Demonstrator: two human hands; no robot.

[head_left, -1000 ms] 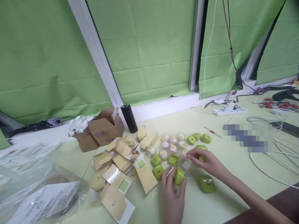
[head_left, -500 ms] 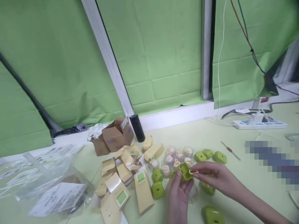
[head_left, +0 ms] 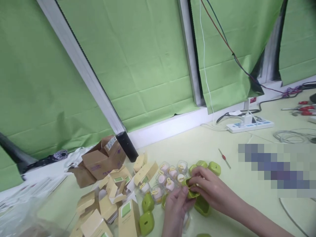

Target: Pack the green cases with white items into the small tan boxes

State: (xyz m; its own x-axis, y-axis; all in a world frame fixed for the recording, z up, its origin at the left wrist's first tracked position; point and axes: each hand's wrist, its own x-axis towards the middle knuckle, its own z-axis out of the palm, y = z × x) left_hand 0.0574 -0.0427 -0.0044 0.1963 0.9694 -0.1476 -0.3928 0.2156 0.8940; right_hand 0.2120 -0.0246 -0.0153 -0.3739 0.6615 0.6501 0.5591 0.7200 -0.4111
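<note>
A hollow green case (head_left: 193, 193) is between my two hands, its open side facing up. My left hand (head_left: 175, 207) grips it from the left with the thumb on its rim. The fingers of my right hand (head_left: 208, 186) are closed together at its opening; the yellow loop there is mostly hidden by them. Behind and left of my hands sit several clear round containers (head_left: 170, 184) with pink contents and yellow loops. More green cases (head_left: 146, 223) lie on the table, to the left, behind and below my hands.
Opened cream boxes (head_left: 128, 215) are heaped at the left, before a brown carton (head_left: 103, 161) and a black cylinder (head_left: 127, 146). A red-handled screwdriver (head_left: 224, 158) lies at the right. Farther back is a power strip (head_left: 250, 125) with cables.
The view has turned right. My right fingers have moved from beside the green case, where they held the yellow loop, into its opening. My left hand keeps its hold.
</note>
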